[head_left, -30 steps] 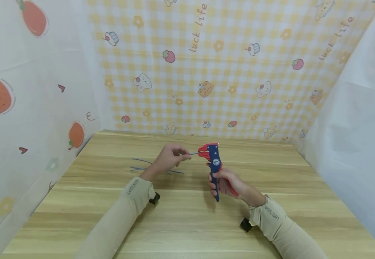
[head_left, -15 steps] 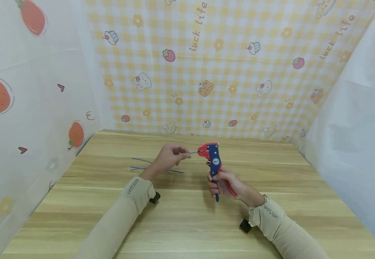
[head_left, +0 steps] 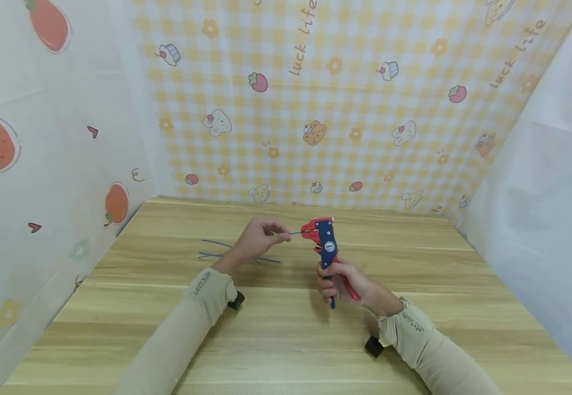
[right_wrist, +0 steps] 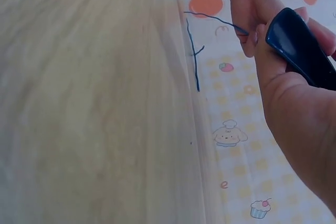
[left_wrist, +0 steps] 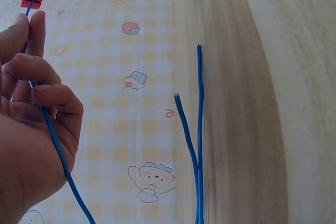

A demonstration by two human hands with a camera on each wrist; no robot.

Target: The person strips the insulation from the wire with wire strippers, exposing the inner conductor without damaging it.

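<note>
My left hand [head_left: 262, 239] pinches a thin blue wire [left_wrist: 59, 156] between thumb and fingertips, and its loose end trails down past the palm in the left wrist view. The wire's other end enters the red nose of a wire stripper [head_left: 328, 241], so its tip is hidden there. My right hand [head_left: 349, 281] grips the stripper's blue and red handles, with the tool held upright above the table. In the right wrist view, the dark blue handle end [right_wrist: 299, 45] sticks out of the fist.
Several more blue wires [head_left: 215, 242] lie crossed on the wooden table [head_left: 286, 340], partly behind my left forearm. A checked, printed cloth [head_left: 286, 109] hangs along the table's back edge. White sheets flank the left and right sides. Each sleeve cuff has a black block beneath it.
My right fingers have squeezed slightly tighter, and the stripper's red handle sits a little nearer the blue one. The left hand and its wire have stayed nearly still.
</note>
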